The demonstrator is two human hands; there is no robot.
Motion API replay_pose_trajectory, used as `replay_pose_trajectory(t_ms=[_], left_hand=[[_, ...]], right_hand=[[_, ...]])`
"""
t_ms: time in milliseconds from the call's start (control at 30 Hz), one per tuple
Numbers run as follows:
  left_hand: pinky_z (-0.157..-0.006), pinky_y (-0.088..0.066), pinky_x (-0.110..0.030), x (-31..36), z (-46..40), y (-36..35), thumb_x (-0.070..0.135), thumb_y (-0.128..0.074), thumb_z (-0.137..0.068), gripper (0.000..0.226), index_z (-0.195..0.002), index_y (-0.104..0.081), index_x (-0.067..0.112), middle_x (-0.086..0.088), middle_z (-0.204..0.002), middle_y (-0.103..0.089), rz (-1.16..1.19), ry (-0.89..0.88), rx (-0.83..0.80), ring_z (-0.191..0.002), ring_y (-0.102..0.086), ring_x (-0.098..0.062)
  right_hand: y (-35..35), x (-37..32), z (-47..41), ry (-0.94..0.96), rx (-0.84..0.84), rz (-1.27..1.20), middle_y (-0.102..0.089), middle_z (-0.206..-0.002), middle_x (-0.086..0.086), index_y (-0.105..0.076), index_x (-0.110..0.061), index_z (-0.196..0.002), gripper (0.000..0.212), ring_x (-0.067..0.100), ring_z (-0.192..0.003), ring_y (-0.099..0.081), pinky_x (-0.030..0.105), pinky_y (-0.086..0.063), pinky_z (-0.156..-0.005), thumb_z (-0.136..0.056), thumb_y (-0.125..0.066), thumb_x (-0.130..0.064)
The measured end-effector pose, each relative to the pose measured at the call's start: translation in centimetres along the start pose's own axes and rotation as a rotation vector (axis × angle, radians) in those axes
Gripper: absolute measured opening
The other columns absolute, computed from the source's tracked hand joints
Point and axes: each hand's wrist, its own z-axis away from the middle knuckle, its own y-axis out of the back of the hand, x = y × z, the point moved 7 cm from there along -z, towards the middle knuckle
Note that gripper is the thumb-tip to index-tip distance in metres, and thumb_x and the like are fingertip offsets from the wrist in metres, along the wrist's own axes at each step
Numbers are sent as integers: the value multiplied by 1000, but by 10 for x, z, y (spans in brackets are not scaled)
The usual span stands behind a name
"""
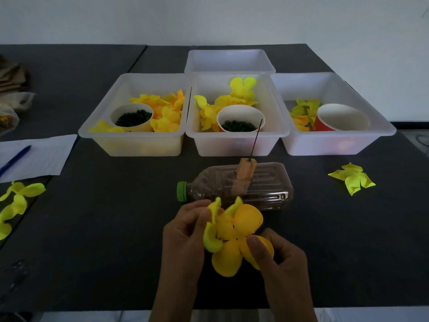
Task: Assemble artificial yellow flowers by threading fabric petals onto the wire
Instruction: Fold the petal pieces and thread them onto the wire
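Both hands, left (183,231) and right (276,254), pinch the petals (232,238); the upright wire (256,139) stands beyond, slightly right.

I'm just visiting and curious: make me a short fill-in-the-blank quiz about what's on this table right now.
1. Both hands, left hand and right hand, hold a ____ fabric petal piece.
2. The plastic bottle lying on its side has a ____ cap.
3. The thin wire stands in a small ____ block on the bottle.
4. A blue ____ lies on the paper sheet.

Missing words: yellow; green; wooden; pen
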Motion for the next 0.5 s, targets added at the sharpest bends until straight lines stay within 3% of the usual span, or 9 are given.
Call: replay_pose_trajectory(t_ms=[67,167,267,367,433,500], left_hand=[[-75,-56,-35,-7,-5,5,7,-55,-93,20,-91,-74,14,-3,-107,-71,34,47,16,-97,-69,-21],[-70,-60,-39,-15,-5,2,4,-53,-96,20,-98,-72,5,-15,-99,-73,77,100,-29,-88,-71,-30],[-60,-57,-24,-18,-8,12,2,-51,-96,19,-95,-69,5,-8,-84,-74,121,131,16,-74,-69,-19],[-61,-46,-4,-28,-18,40,-2,-54,-97,18,-111,-63,3,1,-89,-66,164,206,141,-74,-62,2],[-71,-43,-2,-32,-21,48,1,-63,-92,29,-121,-60,1,0,-99,-60,376,312,208,-79,-58,6],[-72,-49,-8,-28,-16,42,1,-61,-93,26,-119,-60,0,-10,-99,-66,456,311,129,-81,-63,5]], right_hand=[[0,1,2,17,-10,27,-48,-52,-1,-55,-20,-51,42,4,-50,-44,17,-41,-51,-74,-78,-47],[0,3,3,15,-30,25,-50,-53,-2,-56,-19,-52,40,4,-50,-45,16,-41,-50,-75,-77,-43],[12,8,2,-56,44,-66,-53,-54,0,-60,-6,-57,37,8,-50,-49,20,-41,-47,-69,-80,-35],[34,20,0,-147,130,-102,-61,-63,11,-72,-13,-66,41,24,-64,-57,39,-48,-56,-55,-73,-52],[38,20,-2,-159,117,-87,-57,-77,30,-69,-12,-70,63,34,-71,-56,54,-49,-66,-47,-78,-71],[37,21,-5,-161,82,-66,-54,-86,37,-63,-5,-74,86,37,-71,-55,55,-48,-66,-40,-73,-83]])
